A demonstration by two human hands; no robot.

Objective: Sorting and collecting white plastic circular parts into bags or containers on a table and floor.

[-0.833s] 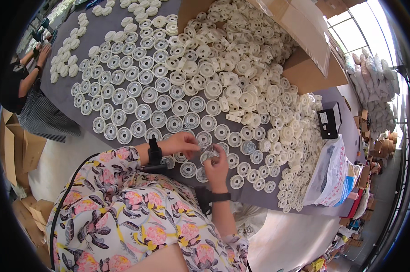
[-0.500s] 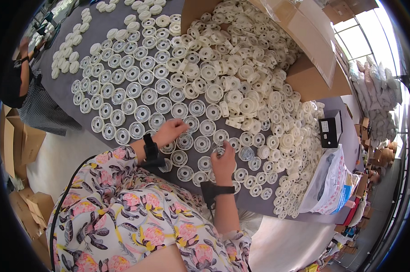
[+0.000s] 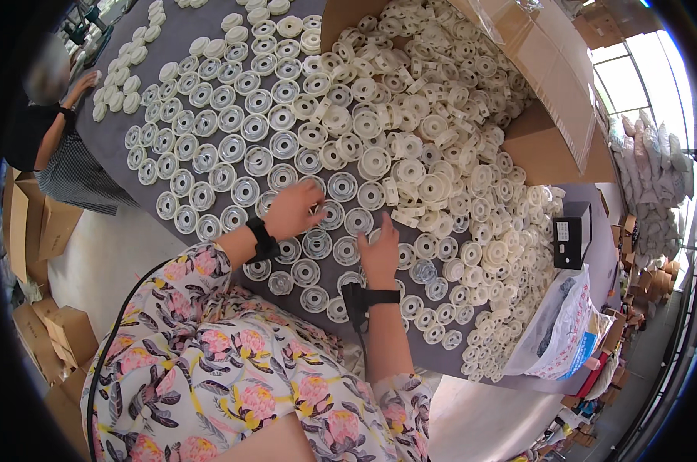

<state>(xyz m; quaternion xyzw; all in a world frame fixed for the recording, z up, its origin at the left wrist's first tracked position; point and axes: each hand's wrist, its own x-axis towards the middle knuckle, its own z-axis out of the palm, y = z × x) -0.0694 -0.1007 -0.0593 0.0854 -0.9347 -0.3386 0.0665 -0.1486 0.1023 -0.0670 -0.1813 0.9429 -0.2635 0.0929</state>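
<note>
"How does the left hand (image 3: 291, 212) stand?"

"Fingers bent down over the laid-out discs (image 3: 342, 177), left of the cardboard box (image 3: 545, 142) and nearer the person; I can't tell whether it pinches one."

"And the right hand (image 3: 379, 258)?"

"Thumb and forefinger apart, above more discs on the cardboard box's near side. Whether the palm hides anything, I can't tell."

"The loose white wheels (image 3: 435, 187)?"

"Heaped in the cardboard box and spread out in front of it. A black box (image 3: 572, 235) and a plastic bag (image 3: 552, 331) sit at its right front."
</note>
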